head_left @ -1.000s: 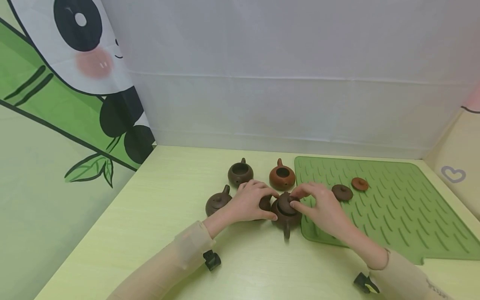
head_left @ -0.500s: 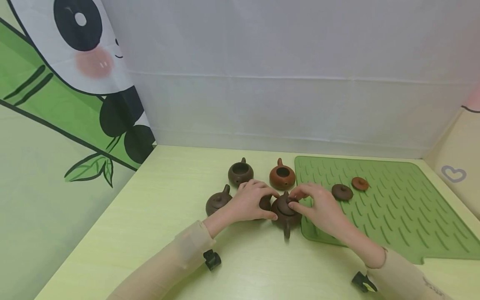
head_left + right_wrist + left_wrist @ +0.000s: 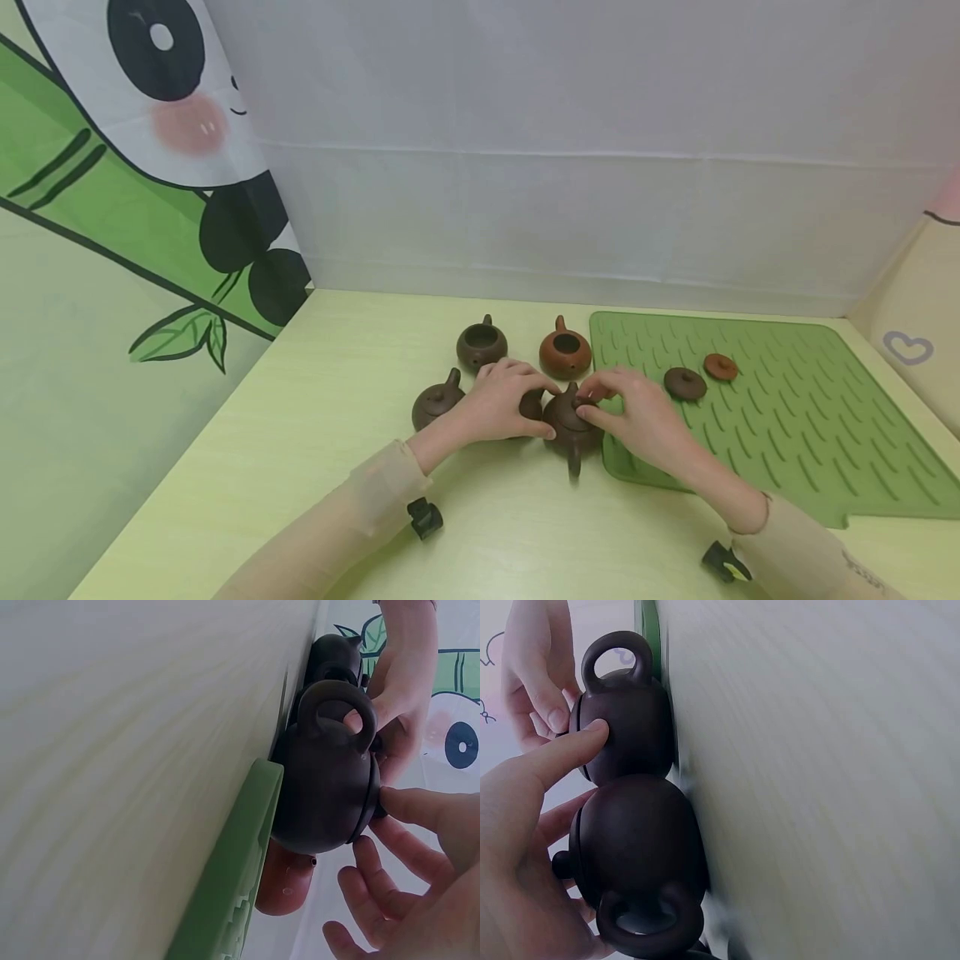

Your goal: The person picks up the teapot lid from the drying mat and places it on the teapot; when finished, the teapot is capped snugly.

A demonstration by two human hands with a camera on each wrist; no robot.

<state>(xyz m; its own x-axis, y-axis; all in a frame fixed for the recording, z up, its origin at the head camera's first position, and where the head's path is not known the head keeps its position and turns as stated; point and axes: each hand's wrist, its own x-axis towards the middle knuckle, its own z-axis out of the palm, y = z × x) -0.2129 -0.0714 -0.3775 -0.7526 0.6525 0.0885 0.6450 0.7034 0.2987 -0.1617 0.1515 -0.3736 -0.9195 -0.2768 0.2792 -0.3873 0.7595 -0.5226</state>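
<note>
A dark brown teapot (image 3: 572, 437) stands at the mat's left edge, its handle toward me. My left hand (image 3: 498, 404) steadies it, thumb (image 3: 585, 742) on its side. On its opening sits a matching lid (image 3: 566, 411), whose knob my right hand (image 3: 641, 417) pinches; in the right wrist view the lid (image 3: 369, 799) lies flush, with a thin seam. Under my left palm is a second lidded dark teapot (image 3: 637, 832), mostly hidden in the head view. A third lidded teapot (image 3: 435, 404) stands left of my left wrist.
Behind my hands stand a lidless dark teapot (image 3: 482, 347) and a lidless reddish-brown teapot (image 3: 564, 354). On the green mat (image 3: 795, 417) at right lie a dark lid (image 3: 685, 384) and a reddish lid (image 3: 720, 367). A white cloth (image 3: 577, 217) hangs behind the pale table (image 3: 360, 350).
The lid in my right hand, tilted over the opening one second ago, has come down level onto the teapot. My left hand and the other teapots have stayed put.
</note>
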